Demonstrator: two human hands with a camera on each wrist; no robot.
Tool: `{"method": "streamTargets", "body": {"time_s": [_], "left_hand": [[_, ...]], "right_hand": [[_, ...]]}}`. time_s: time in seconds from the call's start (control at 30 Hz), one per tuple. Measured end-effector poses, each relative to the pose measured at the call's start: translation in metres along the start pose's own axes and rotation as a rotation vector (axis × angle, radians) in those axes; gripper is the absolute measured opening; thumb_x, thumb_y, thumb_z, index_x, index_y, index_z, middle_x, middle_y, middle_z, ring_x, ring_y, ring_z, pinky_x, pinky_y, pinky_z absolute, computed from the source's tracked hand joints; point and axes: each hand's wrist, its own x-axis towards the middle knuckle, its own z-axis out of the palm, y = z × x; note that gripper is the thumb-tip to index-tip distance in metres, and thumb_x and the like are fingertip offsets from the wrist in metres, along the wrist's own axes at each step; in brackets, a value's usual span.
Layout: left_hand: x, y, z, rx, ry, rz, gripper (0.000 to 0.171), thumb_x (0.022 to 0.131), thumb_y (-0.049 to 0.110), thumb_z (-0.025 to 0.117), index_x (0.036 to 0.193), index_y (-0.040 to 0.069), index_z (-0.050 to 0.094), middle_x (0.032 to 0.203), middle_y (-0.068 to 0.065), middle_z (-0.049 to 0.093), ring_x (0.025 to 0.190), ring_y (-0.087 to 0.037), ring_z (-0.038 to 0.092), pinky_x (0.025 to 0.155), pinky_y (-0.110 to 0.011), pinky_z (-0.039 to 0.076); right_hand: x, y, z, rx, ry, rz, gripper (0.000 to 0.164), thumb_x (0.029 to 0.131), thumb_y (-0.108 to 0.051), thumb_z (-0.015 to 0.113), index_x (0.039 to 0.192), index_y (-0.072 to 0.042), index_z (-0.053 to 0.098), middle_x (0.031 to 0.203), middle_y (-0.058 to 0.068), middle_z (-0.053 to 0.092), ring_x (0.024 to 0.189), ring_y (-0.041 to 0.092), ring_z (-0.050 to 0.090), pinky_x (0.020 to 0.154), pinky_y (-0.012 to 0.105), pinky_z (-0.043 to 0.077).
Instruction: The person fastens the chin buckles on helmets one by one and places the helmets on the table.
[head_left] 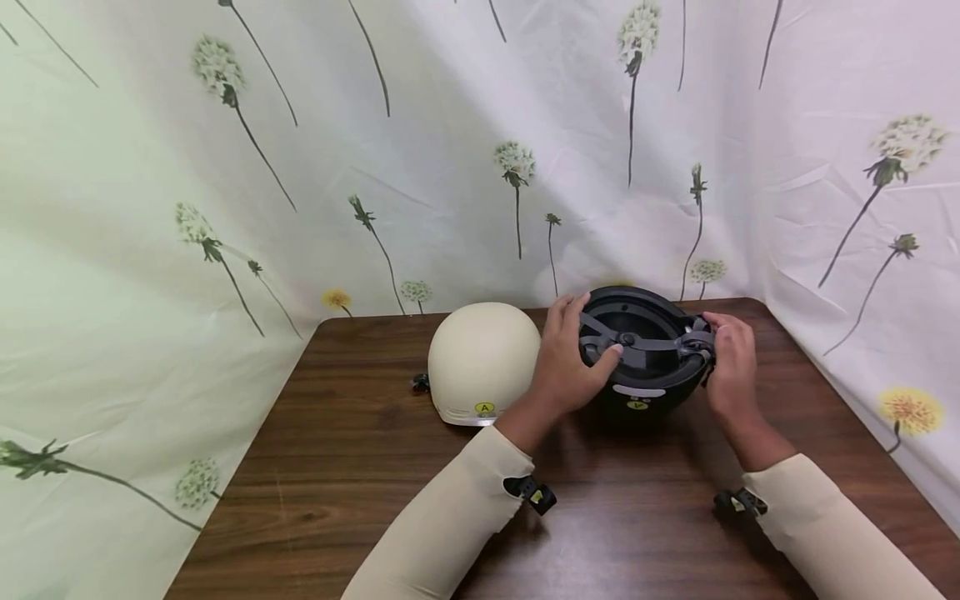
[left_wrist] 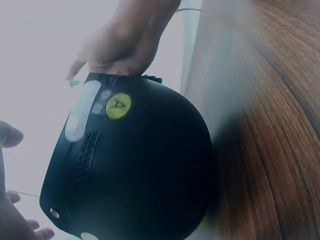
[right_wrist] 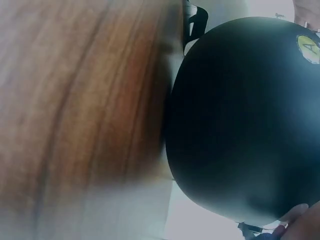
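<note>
A black helmet (head_left: pixel 652 400) rests upside down on the table, its padded inside and grey straps (head_left: pixel 652 343) facing up. My right hand (head_left: pixel 733 362) grips its right rim, where the strap bunches; in the right wrist view the fingertips (right_wrist: pixel 295 214) lie against the shell. At the left rim my left hand (head_left: pixel 566 358) has its fingers and thumb spread, and the left wrist view shows a gap between it and the shell. A yellow round sticker (left_wrist: pixel 118 106) marked A and a pale oblong patch (left_wrist: pixel 82 111) are on the helmet's side.
A cream helmet (head_left: pixel 483 358) sits dome up to the left, close beside my left hand, with a black buckle (head_left: pixel 421 383) poking out on its left. The brown wooden table (head_left: pixel 300 500) meets a white flower-printed sheet (head_left: pixel 450 192) at the back and sides.
</note>
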Motion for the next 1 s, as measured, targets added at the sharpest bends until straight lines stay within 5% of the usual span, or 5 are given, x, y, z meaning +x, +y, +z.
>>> {"method": "streamTargets", "body": {"time_s": [0.2,0.43,0.7,0.87,1.0], "left_hand": [[0.003,0.005,0.003,-0.020,-0.018,0.002,0.080,0.098,0.035,0.073,0.168,0.011,0.040,0.173,-0.016,0.035,0.156,-0.035,0.045,0.122,-0.054,0.047],[0.007,0.012,0.004,-0.003,-0.036,0.023,0.077,0.100,0.035,0.072,0.166,0.010,0.042,0.173,-0.016,0.034,0.159,-0.034,0.043,0.123,-0.053,0.046],[0.011,0.017,0.005,-0.012,-0.079,0.023,0.076,0.101,0.032,0.073,0.167,0.012,0.041,0.176,-0.015,0.030,0.159,-0.034,0.042,0.123,-0.054,0.046],[0.015,0.018,0.007,-0.018,-0.075,0.050,0.074,0.101,0.029,0.075,0.165,0.011,0.044,0.173,-0.016,0.035,0.157,-0.033,0.045,0.124,-0.051,0.046],[0.019,0.016,0.009,-0.003,-0.081,0.071,0.072,0.099,0.027,0.078,0.162,0.008,0.047,0.168,-0.015,0.042,0.155,-0.030,0.048,0.126,-0.045,0.045]], "right_hand": [[0.010,-0.005,-0.004,0.035,0.021,-0.116,0.054,0.119,-0.022,0.028,0.137,0.017,0.062,0.145,0.034,0.051,0.123,-0.008,0.043,0.107,0.018,0.030],[0.026,-0.016,-0.006,0.085,-0.031,-0.180,0.058,0.120,-0.026,0.026,0.139,0.014,0.063,0.139,-0.002,0.055,0.126,-0.002,0.048,0.111,0.020,0.031],[0.040,-0.036,0.000,0.056,-0.113,-0.283,0.063,0.121,-0.032,0.022,0.141,0.013,0.062,0.145,0.033,0.052,0.127,-0.003,0.045,0.113,0.022,0.029],[0.050,-0.045,0.007,0.162,-0.234,-0.342,0.088,0.117,-0.059,0.018,0.148,0.016,0.053,0.142,0.013,0.057,0.127,0.005,0.048,0.114,0.023,0.027],[0.054,-0.050,0.015,0.276,-0.394,-0.279,0.093,0.112,-0.068,0.019,0.166,0.007,0.032,0.149,0.006,0.051,0.134,0.013,0.044,0.122,0.029,0.019]]}}
